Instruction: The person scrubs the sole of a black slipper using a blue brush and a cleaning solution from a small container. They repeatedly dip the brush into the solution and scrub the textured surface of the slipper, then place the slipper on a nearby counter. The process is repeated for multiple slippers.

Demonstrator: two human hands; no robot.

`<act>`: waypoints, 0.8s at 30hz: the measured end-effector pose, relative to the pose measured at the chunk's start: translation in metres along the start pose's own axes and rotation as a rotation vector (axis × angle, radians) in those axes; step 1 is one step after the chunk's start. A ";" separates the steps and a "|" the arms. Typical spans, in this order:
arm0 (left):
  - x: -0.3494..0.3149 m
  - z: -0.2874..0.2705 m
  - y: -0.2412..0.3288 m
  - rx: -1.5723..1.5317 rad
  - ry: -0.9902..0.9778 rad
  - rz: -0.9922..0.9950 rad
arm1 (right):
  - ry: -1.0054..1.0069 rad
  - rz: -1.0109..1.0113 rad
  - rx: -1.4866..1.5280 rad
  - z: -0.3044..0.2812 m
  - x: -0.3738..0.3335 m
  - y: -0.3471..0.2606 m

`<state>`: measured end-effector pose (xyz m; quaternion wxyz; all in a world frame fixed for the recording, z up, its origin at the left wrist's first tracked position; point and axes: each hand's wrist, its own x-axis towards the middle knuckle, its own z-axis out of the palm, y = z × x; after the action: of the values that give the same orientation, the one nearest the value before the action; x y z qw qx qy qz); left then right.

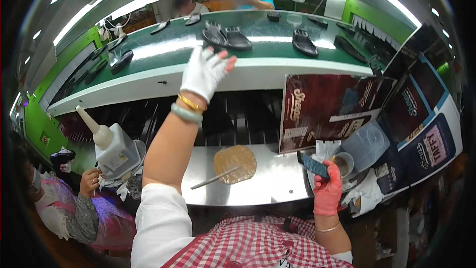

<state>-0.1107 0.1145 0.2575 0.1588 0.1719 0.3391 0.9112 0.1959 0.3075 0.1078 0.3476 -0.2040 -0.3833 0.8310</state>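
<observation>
My left hand (pixel 204 73), in a white glove with bare fingertips, stretches over the near edge of the green conveyor belt (pixel 163 49). Its fingers are apart and hold nothing. Just beyond them lies a pair of black sandals (pixel 237 38), apart from the hand as far as I can see. My right hand (pixel 328 191), in a pinkish-red glove, is closed around one end of a dark, textured sole-like piece (pixel 313 165) over the right side of the metal bench. A brown, rounded pad (pixel 243 156) lies on the bench between my arms, with a grey stick (pixel 213 178) across it.
More black footwear (pixel 304 43) is spread along the belt. A white jug with a long spout (pixel 116 146) stands left. Right are cardboard panels (pixel 317 104), a translucent container (pixel 367 144) and a small cup (pixel 343 163). A co-worker (pixel 74 203) sits left; others are beyond the belt.
</observation>
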 end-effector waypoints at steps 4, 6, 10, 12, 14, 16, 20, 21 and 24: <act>-0.016 -0.045 0.008 0.236 0.009 0.302 | 0.003 0.057 0.001 -0.021 0.006 0.005; -0.023 -0.060 0.024 0.364 0.105 0.469 | 0.016 0.075 -0.035 -0.023 0.008 0.015; -0.014 -0.067 0.037 0.885 0.015 0.548 | 0.060 0.109 -0.029 -0.027 0.015 0.028; 0.003 -0.058 0.050 1.512 0.051 0.596 | 0.070 0.097 -0.034 -0.029 0.017 0.035; 0.027 -0.056 0.071 1.765 0.041 0.645 | 0.110 0.068 -0.045 -0.028 0.016 0.042; 0.059 -0.074 0.103 2.006 0.208 0.503 | 0.128 0.078 -0.046 -0.022 0.009 0.036; 0.089 -0.141 0.180 2.187 0.787 0.122 | 0.145 0.048 -0.105 -0.036 0.009 0.032; 0.088 -0.164 0.195 2.177 0.930 0.083 | 0.155 0.044 -0.121 -0.042 0.011 0.033; 0.087 -0.212 0.229 2.035 1.086 -0.123 | 0.213 0.010 -0.158 -0.049 0.010 0.031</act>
<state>-0.3169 -0.1345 0.2789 -0.1761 -0.2111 0.9479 0.1609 0.2058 0.3247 0.0521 0.3650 -0.3197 -0.4075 0.7737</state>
